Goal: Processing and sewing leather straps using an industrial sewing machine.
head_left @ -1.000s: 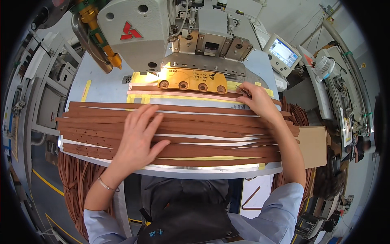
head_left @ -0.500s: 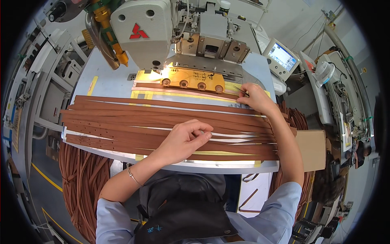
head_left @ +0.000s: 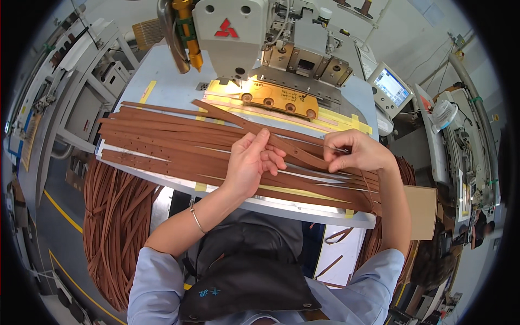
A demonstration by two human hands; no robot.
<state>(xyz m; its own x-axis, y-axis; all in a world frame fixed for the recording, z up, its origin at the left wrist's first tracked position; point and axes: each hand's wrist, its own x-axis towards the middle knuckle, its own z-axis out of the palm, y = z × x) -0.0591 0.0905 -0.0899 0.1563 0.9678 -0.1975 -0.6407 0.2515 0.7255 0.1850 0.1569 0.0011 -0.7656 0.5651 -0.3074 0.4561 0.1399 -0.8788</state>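
A brown strap (head_left: 300, 153) with small holes runs slantwise over a layer of similar brown straps (head_left: 179, 138) on the pale worktable. My right hand (head_left: 360, 151) pinches it near its right end, thumb and fingers together. A thin dark tool, mostly hidden, shows among those fingers; its kind cannot be made out. My left hand (head_left: 249, 162) is by the middle of the strap, thumb raised against its edge and the other fingers loosely curled and apart. Beyond the hands lies a yellow clamp plate (head_left: 279, 99) with round holes, under the lit sewing machine head (head_left: 230, 40).
Thick bundles of brown straps (head_left: 116, 233) hang off the table's left front, with more at the right. A cardboard box (head_left: 420, 211) stands by the right edge. A control screen (head_left: 390, 86) and a small white fan (head_left: 443, 115) are at the right.
My right hand has drawn back from beside the yellow plate with a strap pinched in it. My left hand has turned palm up beside that strap. The whole view has shifted slightly.
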